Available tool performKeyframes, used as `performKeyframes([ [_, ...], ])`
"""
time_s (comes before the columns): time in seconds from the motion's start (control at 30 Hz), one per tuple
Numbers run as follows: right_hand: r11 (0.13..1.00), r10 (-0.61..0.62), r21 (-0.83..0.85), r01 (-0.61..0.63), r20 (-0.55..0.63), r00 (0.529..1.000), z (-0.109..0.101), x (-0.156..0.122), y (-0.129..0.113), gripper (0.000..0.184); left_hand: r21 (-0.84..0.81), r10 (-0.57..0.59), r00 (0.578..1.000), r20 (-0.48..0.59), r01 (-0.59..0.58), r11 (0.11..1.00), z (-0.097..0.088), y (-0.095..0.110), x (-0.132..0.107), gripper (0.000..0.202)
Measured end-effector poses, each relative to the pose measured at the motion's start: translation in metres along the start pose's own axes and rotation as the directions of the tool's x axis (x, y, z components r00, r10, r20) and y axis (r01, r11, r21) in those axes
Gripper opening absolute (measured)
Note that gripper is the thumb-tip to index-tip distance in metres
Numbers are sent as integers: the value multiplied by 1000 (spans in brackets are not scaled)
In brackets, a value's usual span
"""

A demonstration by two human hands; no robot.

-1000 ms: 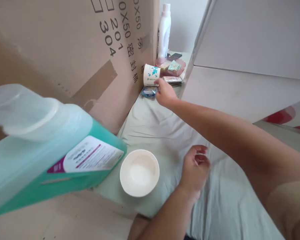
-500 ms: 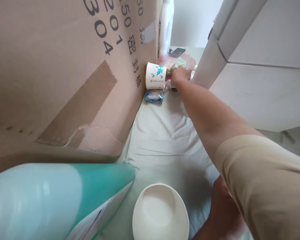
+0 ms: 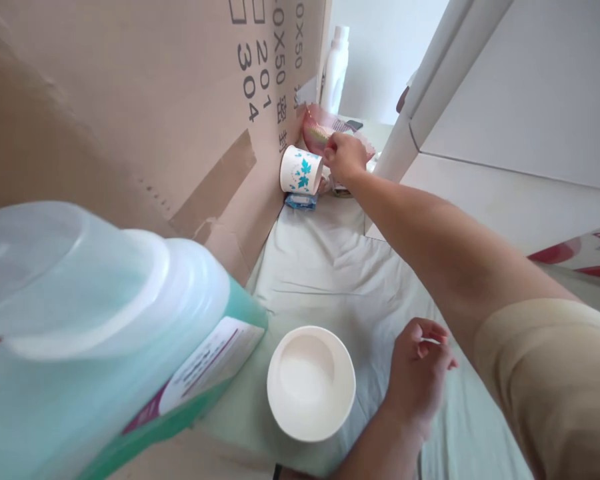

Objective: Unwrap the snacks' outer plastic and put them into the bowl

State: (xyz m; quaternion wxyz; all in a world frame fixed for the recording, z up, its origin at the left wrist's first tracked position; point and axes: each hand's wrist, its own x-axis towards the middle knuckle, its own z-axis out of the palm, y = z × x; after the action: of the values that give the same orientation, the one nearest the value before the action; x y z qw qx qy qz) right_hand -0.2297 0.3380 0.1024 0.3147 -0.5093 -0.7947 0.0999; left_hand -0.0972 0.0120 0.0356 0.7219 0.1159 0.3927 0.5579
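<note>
My right hand (image 3: 344, 157) reaches far forward and pinches the rim of a pink plastic bowl (image 3: 316, 127), which is tipped up on edge with small packets in it. Just left of that hand a white paper cup (image 3: 300, 171) with teal leaves lies on its side over a blue packet (image 3: 300, 200). My left hand (image 3: 419, 373) hovers low over the pale green sheet (image 3: 330, 267), fingers loosely curled and apart, holding nothing. A white bowl (image 3: 311, 381) of white powder stands just left of it.
A large teal detergent jug (image 3: 105, 347) with a clear cap fills the near left. A big cardboard box (image 3: 155, 100) walls the left side. A white bottle (image 3: 336, 70) stands at the back, and white furniture panels (image 3: 505, 133) close the right.
My right hand has moved from the paper cup to the pink bowl and tipped it up. The left hand is back in view with curled fingers.
</note>
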Motion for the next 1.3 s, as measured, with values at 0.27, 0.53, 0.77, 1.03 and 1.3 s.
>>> performKeyframes([
  [0.27, 989, -116, 90, 119, -39, 992, -85, -63, -51, 10, -7, 89, 996, -30, -89, 996, 11, -1, -7, 20],
  [0.53, 852, -43, 515, 93, -108, 993, -130, -171, -33, 30, -453, 83, 955, -285, -210, 866, -7, 25, 4, 14],
  [0.77, 402, 379, 875, -270, 109, 919, -106, -186, -2, 35, -593, -11, 961, -276, -161, 789, -10, 39, 8, 16],
  [1.03, 254, 398, 954, -159, 47, 916, -149, -203, 10, 39, -596, -67, 947, -313, -141, 790, -6, 35, 18, 14],
  [1.3, 928, 69, 350, 125, -492, 868, -255, -336, 103, 22, -534, -47, 947, -319, -139, 834, 1, 28, 23, 9],
])
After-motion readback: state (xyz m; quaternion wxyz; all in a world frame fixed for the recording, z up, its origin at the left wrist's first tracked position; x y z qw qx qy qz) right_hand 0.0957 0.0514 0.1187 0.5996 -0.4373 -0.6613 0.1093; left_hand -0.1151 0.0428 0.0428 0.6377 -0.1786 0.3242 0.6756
